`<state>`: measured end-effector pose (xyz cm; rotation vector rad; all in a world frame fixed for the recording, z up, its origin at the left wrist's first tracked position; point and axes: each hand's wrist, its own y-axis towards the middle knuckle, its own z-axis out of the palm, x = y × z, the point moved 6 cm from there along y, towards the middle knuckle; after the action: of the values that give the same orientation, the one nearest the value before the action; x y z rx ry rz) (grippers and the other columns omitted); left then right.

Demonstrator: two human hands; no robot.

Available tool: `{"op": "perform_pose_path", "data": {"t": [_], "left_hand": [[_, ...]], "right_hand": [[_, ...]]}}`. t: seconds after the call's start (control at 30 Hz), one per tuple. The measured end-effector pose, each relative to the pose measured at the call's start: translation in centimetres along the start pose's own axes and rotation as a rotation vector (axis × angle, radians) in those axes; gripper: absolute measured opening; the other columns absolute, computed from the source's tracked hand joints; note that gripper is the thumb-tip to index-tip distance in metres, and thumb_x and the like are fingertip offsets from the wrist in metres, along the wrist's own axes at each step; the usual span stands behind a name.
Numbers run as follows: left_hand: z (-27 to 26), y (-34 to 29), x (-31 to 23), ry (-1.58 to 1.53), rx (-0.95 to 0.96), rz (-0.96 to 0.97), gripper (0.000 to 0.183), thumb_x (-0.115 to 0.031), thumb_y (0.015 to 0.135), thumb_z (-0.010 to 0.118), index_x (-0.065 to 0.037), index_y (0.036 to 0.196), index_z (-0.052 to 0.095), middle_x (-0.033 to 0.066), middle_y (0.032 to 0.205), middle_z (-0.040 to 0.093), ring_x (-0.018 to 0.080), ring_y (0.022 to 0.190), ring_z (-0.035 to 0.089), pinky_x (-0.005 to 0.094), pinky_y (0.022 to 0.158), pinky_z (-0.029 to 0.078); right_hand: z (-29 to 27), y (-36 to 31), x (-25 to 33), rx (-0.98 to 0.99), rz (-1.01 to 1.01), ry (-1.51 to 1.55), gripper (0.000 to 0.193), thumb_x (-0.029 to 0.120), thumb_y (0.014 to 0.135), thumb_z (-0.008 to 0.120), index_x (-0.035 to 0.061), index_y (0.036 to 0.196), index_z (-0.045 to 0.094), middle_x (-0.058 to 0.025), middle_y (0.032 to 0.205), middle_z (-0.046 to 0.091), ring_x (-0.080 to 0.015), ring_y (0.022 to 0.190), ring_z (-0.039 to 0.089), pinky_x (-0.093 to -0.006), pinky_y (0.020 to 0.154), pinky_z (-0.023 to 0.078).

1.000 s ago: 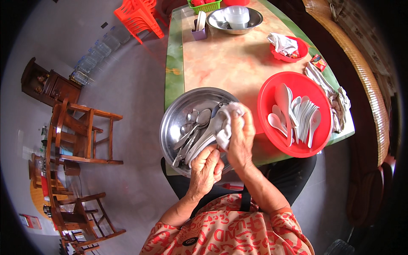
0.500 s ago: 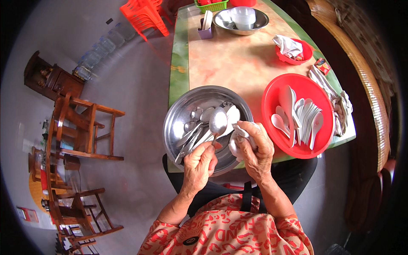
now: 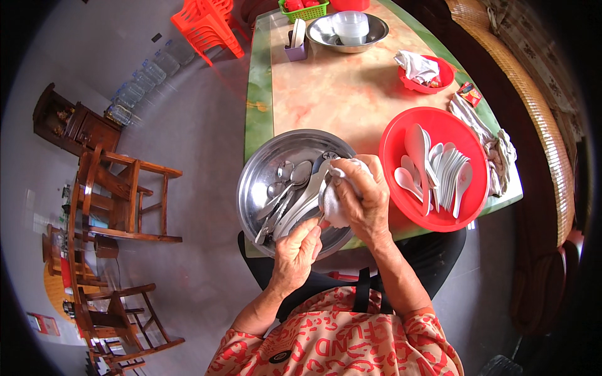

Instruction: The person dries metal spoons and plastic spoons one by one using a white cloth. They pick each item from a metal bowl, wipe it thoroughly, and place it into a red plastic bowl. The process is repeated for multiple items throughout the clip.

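The left hand (image 3: 295,254) is closed, with thumb and fingers pinched on the thin handle of a shiny silver metal spoon (image 3: 322,220); the spoon is over the near right side of a wide, round, silver metal bowl (image 3: 251,188), and most of it is hidden; the right hand (image 3: 370,200) is curled around a crumpled white cloth (image 3: 337,210), and the cloth is up against the spoon.

Inside the metal bowl, silver metal spoons (image 3: 301,172) lie in a messy heap, with long white spoons (image 3: 300,215) beside them; to the right is a big, round, red plastic basin (image 3: 394,141); it holds a pile of white spoons (image 3: 446,175), many of them lined up side by side.

Both sit on a table with a pinkish, marble-look top and green edges (image 3: 338,88); farther back are a small red plastic tub (image 3: 445,76) with a white rag (image 3: 416,64) in it, a little purple box (image 3: 296,53), and a silver metal dish (image 3: 318,30) with clear plastic tubs (image 3: 350,25) inside.
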<state>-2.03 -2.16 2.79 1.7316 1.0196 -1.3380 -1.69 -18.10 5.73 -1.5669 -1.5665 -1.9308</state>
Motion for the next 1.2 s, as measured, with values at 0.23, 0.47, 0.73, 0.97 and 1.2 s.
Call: {"op": "perform_pose_path", "data": {"t": [0.23, 0.47, 0.73, 0.97, 1.2], "left_hand": [[-0.5, 0.9, 0.8, 0.064, -0.032, 0.076, 0.024, -0.020, 0.096, 0.050, 0.000, 0.105, 0.061, -0.0027, 0.059, 0.049, 0.0028, 0.050, 0.041, 0.0200, 0.043, 0.033], [-0.1, 1.0, -0.4, 0.078, -0.065, 0.045, 0.024, -0.020, 0.096, 0.049, 0.000, 0.105, 0.060, -0.0027, 0.060, 0.049, 0.0036, 0.049, 0.042, 0.0200, 0.043, 0.033], [-0.4, 1.3, -1.2, 0.071, -0.136, 0.061, 0.023, -0.021, 0.097, 0.048, -0.002, 0.100, 0.060, -0.0034, 0.057, 0.047, 0.0028, 0.047, 0.040, 0.0201, 0.042, 0.031], [-0.8, 1.3, 0.0, -0.031, -0.042, -0.011, 0.024, -0.026, 0.099, 0.042, -0.006, 0.104, 0.054, -0.0043, 0.063, 0.047, 0.0041, 0.052, 0.042, 0.0204, 0.046, 0.034], [-1.6, 1.1, -0.1, 0.058, 0.022, 0.004, 0.021, -0.020, 0.095, 0.050, -0.003, 0.097, 0.062, -0.0024, 0.069, 0.051, 0.0053, 0.059, 0.048, 0.0216, 0.051, 0.040]], "right_hand": [[2.2, -3.0, 3.1, 0.294, -0.260, -0.355, 0.041, 0.009, 0.071, 0.064, 0.0082, 0.112, 0.056, -0.0166, 0.107, 0.050, -0.0327, 0.083, 0.061, -0.0365, 0.060, 0.055], [1.5, -1.2, 2.6, 0.062, -0.174, -0.204, 0.035, -0.003, 0.072, 0.063, 0.0041, 0.107, 0.060, -0.0160, 0.101, 0.052, -0.0306, 0.091, 0.053, -0.0364, 0.071, 0.049], [2.7, -3.1, -0.9, 0.089, 0.310, 0.298, 0.051, 0.016, 0.088, 0.057, -0.0020, 0.130, 0.037, -0.0210, 0.111, 0.048, -0.0305, 0.101, 0.051, -0.0373, 0.089, 0.040], [4.5, -4.4, -0.6, 0.341, 0.817, 0.898, 0.040, 0.017, 0.086, 0.064, -0.0037, 0.117, 0.049, -0.0084, 0.087, 0.061, -0.0183, 0.070, 0.062, -0.0297, 0.056, 0.054], [3.5, -3.1, -0.6, 0.175, 0.622, 0.834, 0.017, 0.011, 0.086, 0.061, -0.0031, 0.095, 0.060, -0.0063, 0.073, 0.061, -0.0142, 0.055, 0.059, -0.0278, 0.044, 0.051]]}}
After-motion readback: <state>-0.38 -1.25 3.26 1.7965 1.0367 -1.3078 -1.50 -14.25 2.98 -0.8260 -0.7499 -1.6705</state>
